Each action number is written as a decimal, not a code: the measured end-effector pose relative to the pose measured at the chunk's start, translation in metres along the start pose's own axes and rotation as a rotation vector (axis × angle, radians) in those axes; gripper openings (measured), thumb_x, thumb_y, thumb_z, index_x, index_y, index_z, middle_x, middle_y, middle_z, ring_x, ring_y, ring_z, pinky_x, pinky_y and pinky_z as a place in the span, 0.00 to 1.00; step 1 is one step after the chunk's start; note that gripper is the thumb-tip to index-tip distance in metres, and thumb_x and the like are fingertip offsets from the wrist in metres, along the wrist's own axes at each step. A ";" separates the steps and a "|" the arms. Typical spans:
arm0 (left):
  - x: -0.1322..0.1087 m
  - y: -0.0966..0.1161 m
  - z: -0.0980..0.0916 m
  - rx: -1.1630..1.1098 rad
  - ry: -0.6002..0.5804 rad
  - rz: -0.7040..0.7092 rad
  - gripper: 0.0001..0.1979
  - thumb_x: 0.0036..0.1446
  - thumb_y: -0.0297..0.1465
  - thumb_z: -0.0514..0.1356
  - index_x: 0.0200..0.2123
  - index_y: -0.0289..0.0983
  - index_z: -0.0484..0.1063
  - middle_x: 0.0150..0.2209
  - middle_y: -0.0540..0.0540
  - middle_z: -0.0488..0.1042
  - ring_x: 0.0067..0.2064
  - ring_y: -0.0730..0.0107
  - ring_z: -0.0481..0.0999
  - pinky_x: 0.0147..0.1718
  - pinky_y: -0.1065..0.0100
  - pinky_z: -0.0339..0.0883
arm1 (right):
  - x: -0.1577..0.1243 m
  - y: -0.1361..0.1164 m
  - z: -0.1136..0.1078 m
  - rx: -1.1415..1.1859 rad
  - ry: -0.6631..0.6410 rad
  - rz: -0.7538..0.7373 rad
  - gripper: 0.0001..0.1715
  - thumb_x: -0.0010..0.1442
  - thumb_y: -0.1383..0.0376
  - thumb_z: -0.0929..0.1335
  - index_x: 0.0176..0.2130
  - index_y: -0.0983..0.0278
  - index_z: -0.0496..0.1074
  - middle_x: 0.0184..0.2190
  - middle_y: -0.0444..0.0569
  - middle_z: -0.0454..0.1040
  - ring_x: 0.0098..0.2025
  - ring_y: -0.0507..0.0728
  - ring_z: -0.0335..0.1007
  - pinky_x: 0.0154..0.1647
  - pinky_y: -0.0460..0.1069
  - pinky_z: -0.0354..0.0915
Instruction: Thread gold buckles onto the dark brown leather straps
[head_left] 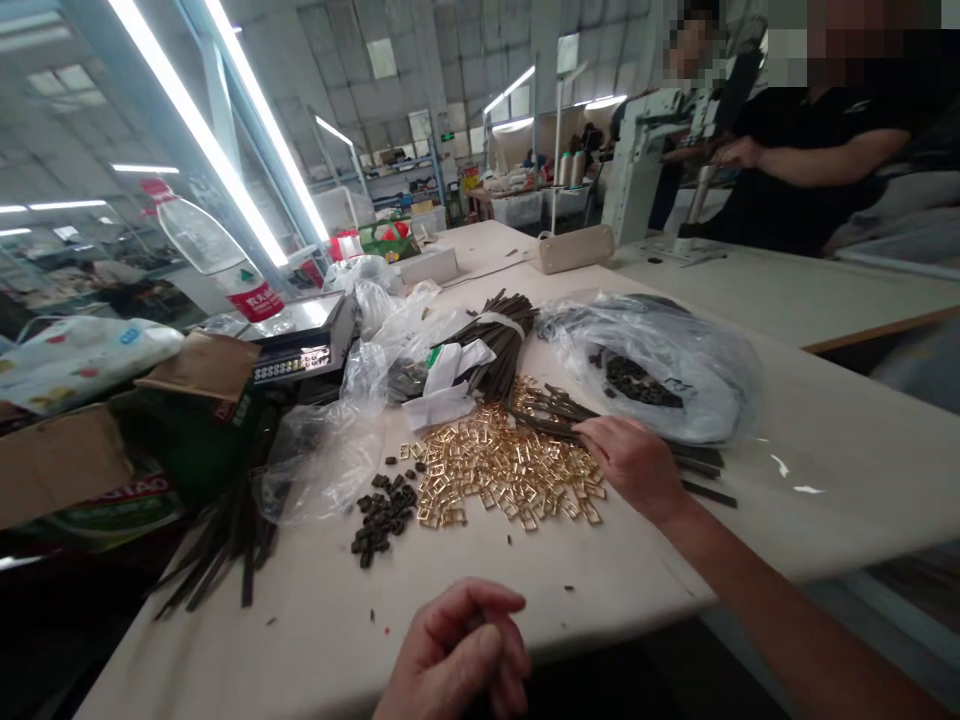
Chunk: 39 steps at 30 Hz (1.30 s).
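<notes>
My right hand [637,465] is closed at the ends of dark, flat strips [555,408], which lie at the right edge of a heap of gold rectangular buckles [491,465]. The fingertips pinch at the strips; how many they hold is hidden. My left hand [465,650] hovers by the table's near edge, fingers loosely curled and thumb apart from the index finger, with nothing visible in it. Left of the buckles sits a small pile of dark loops [384,515]. A banded bundle of dark strips [502,335] lies behind the buckles.
A clear plastic bag [697,380] with dark pieces lies at the right. To the left are a digital scale [300,340], a tilted bottle [217,255], an open carton [142,450] and more dark strips [225,535]. Across the table, a person [817,160] works at a machine [637,165].
</notes>
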<state>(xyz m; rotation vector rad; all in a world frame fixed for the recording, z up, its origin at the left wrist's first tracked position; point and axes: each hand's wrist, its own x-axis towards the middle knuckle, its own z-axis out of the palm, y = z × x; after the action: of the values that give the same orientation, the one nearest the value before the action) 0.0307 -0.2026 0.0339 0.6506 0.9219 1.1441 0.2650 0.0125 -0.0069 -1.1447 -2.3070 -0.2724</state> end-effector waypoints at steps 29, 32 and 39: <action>0.008 -0.029 -0.030 0.175 0.302 0.000 0.16 0.61 0.41 0.60 0.46 0.36 0.72 0.16 0.57 0.65 0.15 0.82 0.61 0.15 0.78 0.50 | -0.121 -0.121 -0.072 1.277 -0.776 0.684 0.19 0.65 0.54 0.64 0.45 0.64 0.76 0.19 0.40 0.65 0.16 0.47 0.53 0.15 0.43 0.50; 0.009 -0.032 -0.026 0.196 0.283 -0.023 0.16 0.61 0.41 0.59 0.48 0.37 0.72 0.17 0.57 0.65 0.15 0.81 0.61 0.17 0.77 0.52 | -0.119 -0.122 -0.070 1.259 -0.805 0.677 0.19 0.65 0.55 0.64 0.46 0.64 0.75 0.21 0.42 0.68 0.18 0.48 0.57 0.17 0.43 0.54; 0.010 -0.034 -0.011 0.237 0.199 -0.088 0.18 0.62 0.41 0.57 0.51 0.37 0.70 0.17 0.57 0.66 0.17 0.80 0.61 0.18 0.77 0.53 | -0.101 -0.137 -0.062 1.308 -0.799 0.545 0.15 0.66 0.59 0.63 0.44 0.64 0.75 0.23 0.41 0.69 0.22 0.49 0.64 0.24 0.43 0.62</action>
<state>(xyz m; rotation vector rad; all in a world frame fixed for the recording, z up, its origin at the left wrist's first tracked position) 0.0381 -0.2033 -0.0021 0.6875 1.2576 1.0420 0.2309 -0.1653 -0.0030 -1.0834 -1.8391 1.8607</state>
